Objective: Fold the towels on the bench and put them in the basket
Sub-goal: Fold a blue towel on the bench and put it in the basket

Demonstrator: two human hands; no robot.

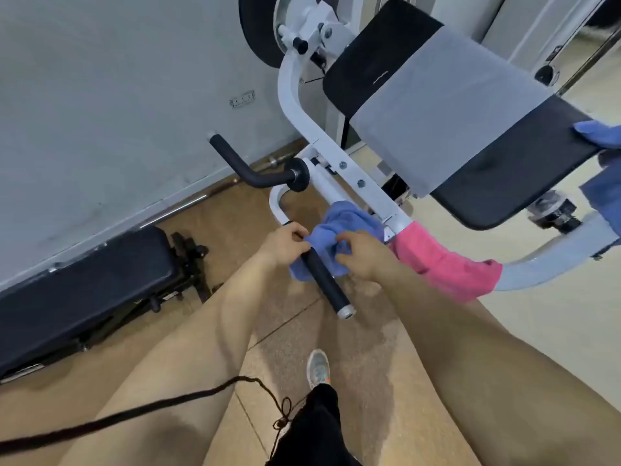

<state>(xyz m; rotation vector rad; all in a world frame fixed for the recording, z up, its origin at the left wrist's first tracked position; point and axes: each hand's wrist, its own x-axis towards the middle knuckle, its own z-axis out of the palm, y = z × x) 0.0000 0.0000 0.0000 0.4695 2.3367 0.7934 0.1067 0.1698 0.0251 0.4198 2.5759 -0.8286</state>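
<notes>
Both forearms reach out from under the camera and meet low in front of the person. The left hand [285,242] pinches the near-left edge of a blue towel [349,218], fingers curled onto the cloth. The right hand [361,255] is bunched into its right side, also curled onto it. The two hands are just beside each other, and neither is clearly the nearer.

That towel lies crumpled across a black foam handle [327,285], which points back toward the person, and cloth hangs down on either side of it. It has no clear long axis yet, so I reckon it must be lifted up and away off the handle before it can be spread.

Just right of it, a pink towel [447,267] drapes over the white frame [336,156]. Farther off, a grey towel [437,119] lies across the bench pad [504,183], with a second blue towel [601,132] at the pad's right end. That makes four towels by my count: two blue, one pink, one grey. No basket shows.
</notes>
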